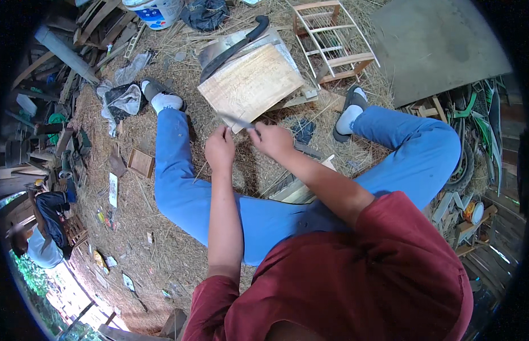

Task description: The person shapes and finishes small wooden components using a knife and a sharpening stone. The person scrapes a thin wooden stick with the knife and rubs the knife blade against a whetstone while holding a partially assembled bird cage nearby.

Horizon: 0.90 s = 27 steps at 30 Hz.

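Observation:
My right hand (271,141) is closed around the handle end of a knife, whose grey blade (235,120) points left over the near corner of a pale wooden board (253,82). My left hand (220,149) is closed in a pinch just below the blade's tip; what its fingers hold is too small to make out. The board lies tilted on other flat pieces between my feet. Along its far left edge rests a machete (233,50) with a dark curved handle, touched by neither hand.
A small slatted wooden frame (332,40) stands beyond the board, beside a grey sheet (438,48). At the far left are a white-and-blue bucket (156,12) and a black plastic bag (205,14). Scrap wood lines the left side, where another person (46,244) sits. Straw and shavings cover the ground.

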{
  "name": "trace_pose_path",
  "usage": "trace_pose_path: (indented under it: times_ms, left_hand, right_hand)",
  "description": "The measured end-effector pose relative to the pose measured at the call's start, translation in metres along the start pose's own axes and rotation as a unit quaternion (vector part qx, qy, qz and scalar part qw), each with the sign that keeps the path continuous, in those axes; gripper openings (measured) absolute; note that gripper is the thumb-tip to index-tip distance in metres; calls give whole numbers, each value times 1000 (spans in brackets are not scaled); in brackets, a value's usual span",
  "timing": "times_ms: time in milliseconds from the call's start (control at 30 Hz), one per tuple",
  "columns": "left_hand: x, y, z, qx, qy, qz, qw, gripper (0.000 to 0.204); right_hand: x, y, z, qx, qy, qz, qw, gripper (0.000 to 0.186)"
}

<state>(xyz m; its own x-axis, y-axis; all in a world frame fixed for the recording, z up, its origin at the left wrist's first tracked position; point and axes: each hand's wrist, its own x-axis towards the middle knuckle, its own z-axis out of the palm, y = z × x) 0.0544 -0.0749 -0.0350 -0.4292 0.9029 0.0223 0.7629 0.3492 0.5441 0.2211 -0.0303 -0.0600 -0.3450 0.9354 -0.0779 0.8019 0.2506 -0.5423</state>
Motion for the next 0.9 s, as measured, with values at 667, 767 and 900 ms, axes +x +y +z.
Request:
trace_pose_path:
  times_ms: [667, 767, 900]
  left_hand:
    - [1, 0, 2, -6, -12, -13, 1000, 20]
    - [3, -3, 4, -12, -8, 2, 1000, 22]
    - [4, -14, 5, -17, -13, 10, 1000, 23]
  right_hand:
    - [3, 11, -4, -18, -23, -27, 999, 41]
    - [12, 9, -4, 9, -1, 64, 998, 40]
    - [4, 3, -4, -5, -23, -27, 999, 41]
